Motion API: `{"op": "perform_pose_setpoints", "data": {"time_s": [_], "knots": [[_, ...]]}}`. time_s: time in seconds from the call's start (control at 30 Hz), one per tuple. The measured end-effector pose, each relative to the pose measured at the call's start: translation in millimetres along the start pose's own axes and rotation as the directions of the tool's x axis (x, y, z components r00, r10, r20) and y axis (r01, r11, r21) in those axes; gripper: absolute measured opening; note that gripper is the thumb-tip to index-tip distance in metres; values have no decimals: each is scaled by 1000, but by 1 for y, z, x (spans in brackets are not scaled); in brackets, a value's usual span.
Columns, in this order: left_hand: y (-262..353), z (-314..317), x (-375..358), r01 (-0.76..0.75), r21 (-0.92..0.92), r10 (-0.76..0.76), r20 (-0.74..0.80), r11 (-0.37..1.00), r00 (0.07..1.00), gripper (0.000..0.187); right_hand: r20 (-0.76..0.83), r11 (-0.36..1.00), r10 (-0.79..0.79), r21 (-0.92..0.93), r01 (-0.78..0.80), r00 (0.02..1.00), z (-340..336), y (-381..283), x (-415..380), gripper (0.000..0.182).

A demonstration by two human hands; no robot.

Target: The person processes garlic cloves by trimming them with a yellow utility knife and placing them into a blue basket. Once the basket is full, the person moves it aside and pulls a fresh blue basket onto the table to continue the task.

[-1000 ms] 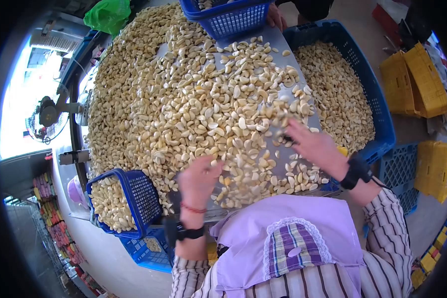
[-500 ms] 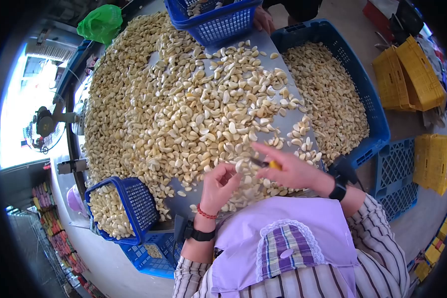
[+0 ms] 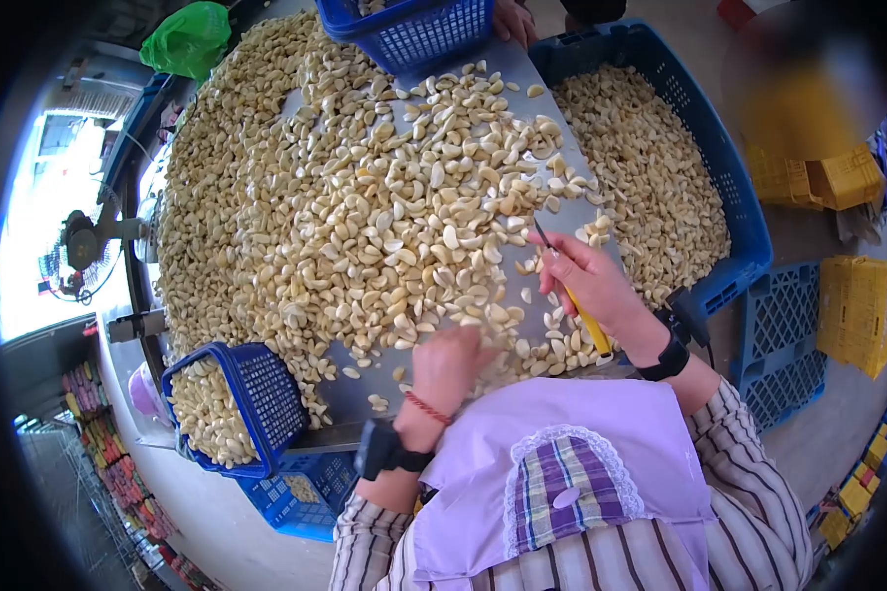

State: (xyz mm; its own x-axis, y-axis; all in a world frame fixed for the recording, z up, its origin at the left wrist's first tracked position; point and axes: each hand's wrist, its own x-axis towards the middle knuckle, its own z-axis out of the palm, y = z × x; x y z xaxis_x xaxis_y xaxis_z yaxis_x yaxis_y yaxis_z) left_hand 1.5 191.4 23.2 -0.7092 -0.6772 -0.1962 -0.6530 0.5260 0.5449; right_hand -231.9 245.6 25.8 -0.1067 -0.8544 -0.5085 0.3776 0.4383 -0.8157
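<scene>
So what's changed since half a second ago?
Right hand moved forward and right, away from the left hand. Left hand, pinching then, is now blurred over the cloves; can't tell if it released anything. Unchanged: yellow-handled knife in right hand, left basket, big crate.

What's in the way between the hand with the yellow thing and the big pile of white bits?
Nothing that I can see. The right hand holds the yellow-handled tool right beside the pile of pale pieces. The left hand, blurred, is off to one side, not between them.
</scene>
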Motion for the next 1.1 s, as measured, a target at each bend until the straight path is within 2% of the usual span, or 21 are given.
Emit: {"op": "perform_pose_setpoints", "data": {"time_s": [0.07, 0.13, 0.17, 0.2, 0.23, 0.27, 0.33, 0.37, 0.4, 0.47, 0.53, 0.6, 0.63, 0.67, 0.77, 0.87, 0.93, 0.97, 1.0, 1.07, 1.1], "knots": [[2, 8, 2, 8, 227, -30, 97, 974, 995, 29, 1, 1000, 2, -13, -2, 1000, 4, -1, -3, 42], [-1, -1, 3, -13, 187, -5, 93, 982, 996, 24, -5, 1000, 7, -24, -7, 1000, 7, -2, -8, 40], [-3, -7, 4, 165, -77, -151, 168, 983, 974, 19, 13, 1000, 19, -11, -19, 1000, 8, -3, -9, 40], [-4, -10, 4, 351, -314, -266, 282, 882, 922, 15, 30, 999, 34, 7, -34, 999, 9, -3, -11, 39], [-5, -9, 5, 504, -653, -335, 377, 565, 864, 10, 60, 1000, 26, -9, -26, 998, 10, 0, -11, 42], [-4, -11, 4, 504, -650, -332, 379, 568, 864, 10, 56, 1000, 24, -5, -24, 998, 12, -1, -13, 42], [2, -23, 3, 384, -897, -346, 297, 218, 890, 17, 164, 1000, 22, -5, -22, 986, 20, -6, -18, 48], [6, -28, 2, 349, -921, -363, 271, 170, 891, 18, 230, 1000, 11, -11, -8, 973, 22, -5, -17, 54], [7, -27, 0, 342, -924, -364, 262, 174, 894, 18, 235, 1000, 5, -14, -1, 972, 25, -8, -20, 54], [9, -23, 0, 112, -988, -327, 71, 108, 942, 15, 386, 995, 55, -96, -20, 921, 32, -18, -25, 58], [15, -26, 1, 81, -989, -302, 41, 124, 953, 13, 438, 992, 84, -125, -32, 895, 34, -20, -25, 60], [23, -26, 5, 0, -965, -241, -66, 262, 968, 11, 500, 981, 155, -181, -71, 852, 37, -23, -25, 61], [27, -26, 8, -38, -965, -204, -94, 261, 975, 10, 477, 977, 178, -190, -97, 861, 38, -28, -26, 60], [26, -24, 8, -43, -951, -206, -110, 305, 972, 9, 504, 978, 176, -187, -92, 846, 38, -27, -26, 60], [24, -20, 6, -9, -966, -217, -67, 259, 974, 11, 387, 988, 136, -118, -97, 912, 39, -15, -26, 53], [31, -23, 1, -39, -983, -240, -82, 178, 967, 11, 406, 980, 127, -194, -50, 905, 39, -23, -30, 50], [17, -25, -8, 58, -993, -268, 83, -101, 960, 10, 399, 982, 128, -178, -60, 908, 44, -26, -30, 49], [11, -28, -7, -49, -954, -170, 2, -296, 985, 9, 387, 984, 127, -162, -68, 913, 46, -27, -30, 47], [9, -36, -8, -46, -955, -163, 3, -294, 987, 9, 371, 987, 122, -146, -72, 921, 46, -29, -29, 45], [5, -58, -12, -158, -788, -167, -71, -595, 983, 9, 338, 992, 127, -53, -116, 933, 40, -18, -22, 44], [-6, -64, -13, -155, -788, -166, -68, -596, 984, 9, 280, 994, 96, 31, -109, 955, 38, -14, -19, 44]]}}
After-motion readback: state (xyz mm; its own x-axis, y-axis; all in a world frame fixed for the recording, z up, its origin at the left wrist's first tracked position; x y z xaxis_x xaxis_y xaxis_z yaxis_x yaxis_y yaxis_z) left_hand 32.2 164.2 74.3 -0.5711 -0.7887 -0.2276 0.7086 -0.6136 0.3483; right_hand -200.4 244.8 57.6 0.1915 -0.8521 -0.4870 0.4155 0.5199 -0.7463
